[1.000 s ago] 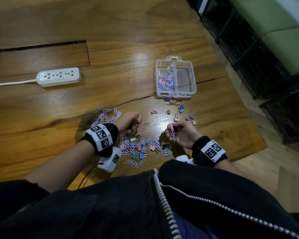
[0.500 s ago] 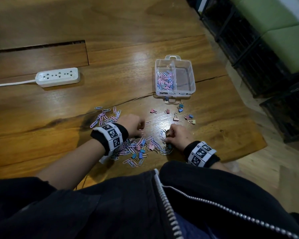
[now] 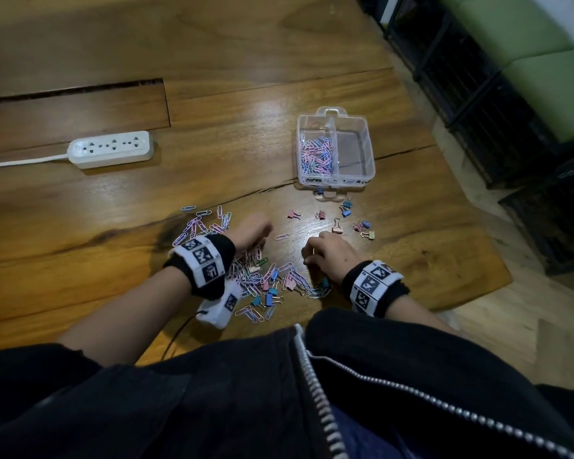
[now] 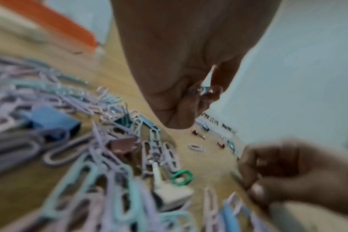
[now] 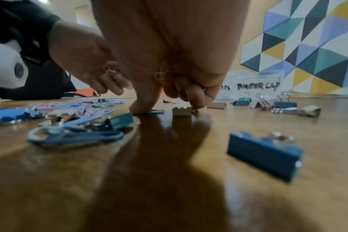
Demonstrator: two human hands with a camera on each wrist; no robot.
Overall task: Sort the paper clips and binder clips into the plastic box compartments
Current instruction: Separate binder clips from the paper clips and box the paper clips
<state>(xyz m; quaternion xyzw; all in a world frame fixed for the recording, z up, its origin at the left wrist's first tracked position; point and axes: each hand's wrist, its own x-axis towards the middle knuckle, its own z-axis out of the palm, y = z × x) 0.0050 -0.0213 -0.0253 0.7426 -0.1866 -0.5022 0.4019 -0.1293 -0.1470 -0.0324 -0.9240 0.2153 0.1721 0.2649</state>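
Fingers of your right hand (image 5: 167, 75) are curled, holding pink paper clips (image 5: 161, 73) in the palm, thumb tip pressing a blue one flat on the table (image 5: 189, 180). Left hand (image 3: 251, 231) is likewise clenched on a few clips. Main pile (image 3: 262, 276) sits between your fingertips; binder clips (image 3: 345, 210) lie just beyond them, near the plastic box (image 3: 368, 150). Paper clips look light, thin, springy and likely to tangle, so pinch one by its loop end. Binder clips are stiff: grab the body, not the wire handles.
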